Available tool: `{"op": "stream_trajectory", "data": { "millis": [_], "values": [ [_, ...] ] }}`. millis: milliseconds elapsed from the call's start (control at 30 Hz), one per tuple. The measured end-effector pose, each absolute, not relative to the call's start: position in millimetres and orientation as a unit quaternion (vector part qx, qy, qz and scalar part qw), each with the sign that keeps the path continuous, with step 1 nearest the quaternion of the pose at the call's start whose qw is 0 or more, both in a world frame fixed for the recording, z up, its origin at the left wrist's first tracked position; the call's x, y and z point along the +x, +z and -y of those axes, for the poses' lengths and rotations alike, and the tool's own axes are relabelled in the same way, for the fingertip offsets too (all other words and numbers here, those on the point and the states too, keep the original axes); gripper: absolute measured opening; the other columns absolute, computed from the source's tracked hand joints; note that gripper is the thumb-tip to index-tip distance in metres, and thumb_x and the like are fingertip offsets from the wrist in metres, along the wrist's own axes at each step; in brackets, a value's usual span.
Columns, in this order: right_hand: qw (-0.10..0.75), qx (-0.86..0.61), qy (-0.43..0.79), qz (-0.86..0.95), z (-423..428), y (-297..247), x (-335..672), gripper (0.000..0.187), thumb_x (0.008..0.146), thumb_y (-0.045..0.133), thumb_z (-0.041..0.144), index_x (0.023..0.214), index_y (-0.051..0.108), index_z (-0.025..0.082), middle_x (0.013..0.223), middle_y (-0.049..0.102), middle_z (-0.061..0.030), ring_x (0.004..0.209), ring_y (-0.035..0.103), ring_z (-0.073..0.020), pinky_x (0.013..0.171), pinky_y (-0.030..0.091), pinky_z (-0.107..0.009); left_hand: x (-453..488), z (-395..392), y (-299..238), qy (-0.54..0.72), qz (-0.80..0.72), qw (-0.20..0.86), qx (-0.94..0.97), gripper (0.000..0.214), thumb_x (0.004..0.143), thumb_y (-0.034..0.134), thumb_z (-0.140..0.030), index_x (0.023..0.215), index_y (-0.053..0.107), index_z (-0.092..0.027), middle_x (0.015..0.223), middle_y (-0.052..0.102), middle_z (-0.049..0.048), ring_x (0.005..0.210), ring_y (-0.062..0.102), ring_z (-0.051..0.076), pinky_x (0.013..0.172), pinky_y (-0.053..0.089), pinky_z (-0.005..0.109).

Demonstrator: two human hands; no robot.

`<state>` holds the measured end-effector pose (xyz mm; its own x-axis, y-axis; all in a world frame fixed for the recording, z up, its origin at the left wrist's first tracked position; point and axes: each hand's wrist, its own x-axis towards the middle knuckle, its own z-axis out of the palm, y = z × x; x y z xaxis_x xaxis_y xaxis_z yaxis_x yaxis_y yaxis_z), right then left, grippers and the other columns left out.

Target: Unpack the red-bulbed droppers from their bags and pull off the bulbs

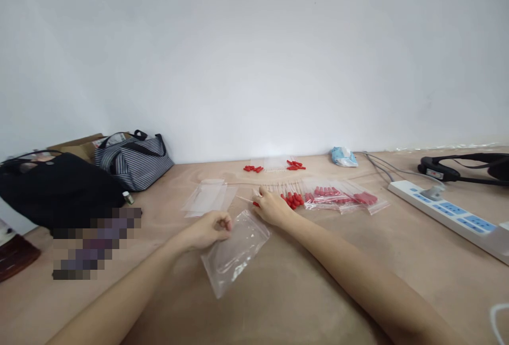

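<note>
My left hand (212, 228) is closed, its fingers pinching the edge of a clear zip bag (234, 252) that hangs tilted above the table. No contents show inside that bag. Further right, my right hand (271, 206) is closed around a thin pale stick with a red end (245, 198), which pokes out to the left of the fingers. Beside this hand lies a row of similar red-tipped sticks (294, 200), partly covered by the hand. To their right are clear bags filled with red-tipped sticks (338, 196). Flat clear bags (210, 198) lie stacked behind my left hand.
More red-tipped pieces (295, 165) lie near the wall. A blue tissue pack (344, 157), a white power strip (445, 210) and a black headset (457, 169) are on the right. A black bag (59, 191) and a striped bag (135, 162) stand on the left.
</note>
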<state>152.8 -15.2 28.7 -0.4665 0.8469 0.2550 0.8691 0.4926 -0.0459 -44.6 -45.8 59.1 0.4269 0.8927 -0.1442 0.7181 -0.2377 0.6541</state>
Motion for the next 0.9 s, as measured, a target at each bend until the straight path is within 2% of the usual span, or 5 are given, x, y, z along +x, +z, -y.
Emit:
{"op": "stream_trajectory", "data": {
  "millis": [200, 333, 533, 667, 900],
  "values": [
    [0.113, -0.5, -0.061, 0.857, 18, 29, 150, 0.031, 0.085, 0.039, 0.034, 0.098, 0.057, 0.012, 0.104, 0.05, -0.0129, 0.081, 0.057, -0.0215, 0.068, 0.044, -0.03, -103, 9, 84, 0.33, -0.659, 0.23, 0.636, 0.026, 0.054, 0.06, -0.032, 0.075, 0.059, -0.016, 0.067, 0.06, 0.0002, 0.06, 0.054, 0.015, 0.053, 0.041, 0.022],
    [0.115, -0.5, -0.067, 0.856, 19, 29, 148, 0.032, 0.085, 0.039, 0.034, 0.097, 0.058, 0.012, 0.102, 0.051, -0.0132, 0.081, 0.058, -0.0217, 0.067, 0.044, -0.03, -128, -10, 72, 0.307, -0.723, 0.137, 0.604, 0.018, 0.057, 0.058, -0.025, 0.072, 0.057, -0.014, 0.062, 0.057, 0.0023, 0.065, 0.056, 0.02, 0.058, 0.044, 0.028],
    [0.134, -0.506, -0.059, 0.85, 18, 23, 148, 0.037, 0.082, 0.041, 0.044, 0.09, 0.059, 0.013, 0.099, 0.051, -0.0113, 0.077, 0.058, -0.0197, 0.066, 0.043, -0.029, -80, 7, 49, 0.285, -0.64, 0.0, 0.714, 0.016, 0.073, 0.046, -0.024, 0.081, 0.057, -0.016, 0.093, 0.059, 0.0109, 0.099, 0.05, 0.028, 0.084, 0.038, 0.041],
    [0.164, -0.5, -0.066, 0.848, 21, 19, 156, 0.04, 0.08, 0.043, 0.048, 0.09, 0.059, 0.013, 0.095, 0.051, -0.0105, 0.078, 0.055, -0.0189, 0.065, 0.042, -0.027, -15, 23, 32, 0.221, -0.549, 0.082, 0.802, 0.027, 0.082, 0.037, -0.03, 0.098, 0.054, -0.017, 0.093, 0.062, 0.0071, 0.088, 0.057, 0.02, 0.081, 0.042, 0.031],
    [0.282, -0.474, -0.11, 0.827, 36, 9, 209, 0.03, 0.086, 0.036, 0.031, 0.083, 0.062, 0.016, 0.082, 0.053, -0.0075, 0.074, 0.051, -0.0152, 0.067, 0.036, -0.026, 32, 15, 16, 0.2, -0.583, 0.096, 0.782, 0.047, 0.085, 0.03, -0.042, 0.118, 0.043, -0.012, 0.119, 0.051, 0.0162, 0.114, 0.042, 0.03, 0.094, 0.03, 0.044]
  ]
}}
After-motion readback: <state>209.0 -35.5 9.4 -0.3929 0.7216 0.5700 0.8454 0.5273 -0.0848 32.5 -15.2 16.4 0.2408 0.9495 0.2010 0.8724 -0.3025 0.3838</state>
